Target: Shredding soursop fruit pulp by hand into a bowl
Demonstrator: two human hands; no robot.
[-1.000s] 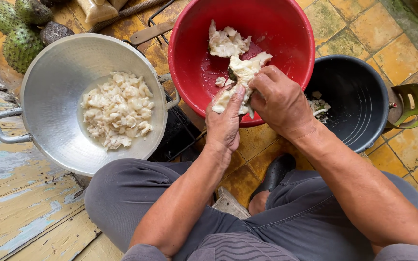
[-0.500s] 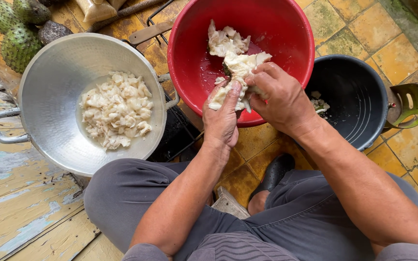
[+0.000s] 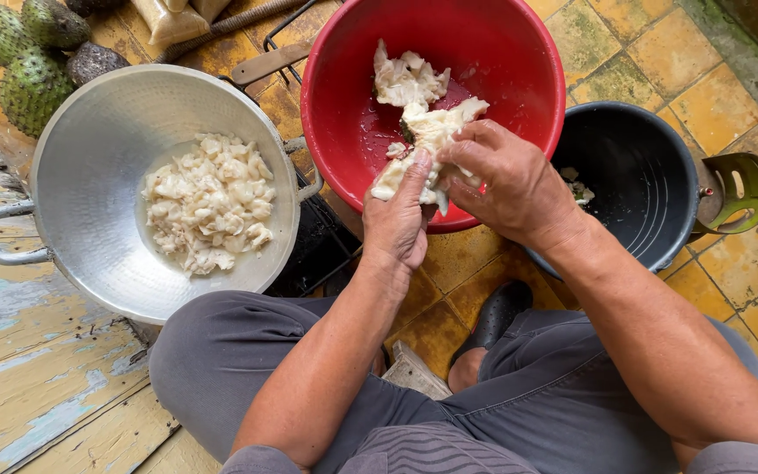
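While both sets of fingers (image 3: 449, 162) stay clamped on the white fruit pulp (image 3: 427, 132) over the red basin (image 3: 519, 53) at upper centre, the left hand (image 3: 396, 219) has shifted slightly upward, working the flesh apart; the metal pan (image 3: 89, 132) of pulled pieces (image 3: 208, 202) sits left.

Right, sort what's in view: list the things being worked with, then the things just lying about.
In use:
left hand
right hand
white fruit pulp, held by both hands
red bowl
metal pan of picked pulp
black bucket with scraps

Lying about:
spiky green fruits
wooden handle
black wire rack
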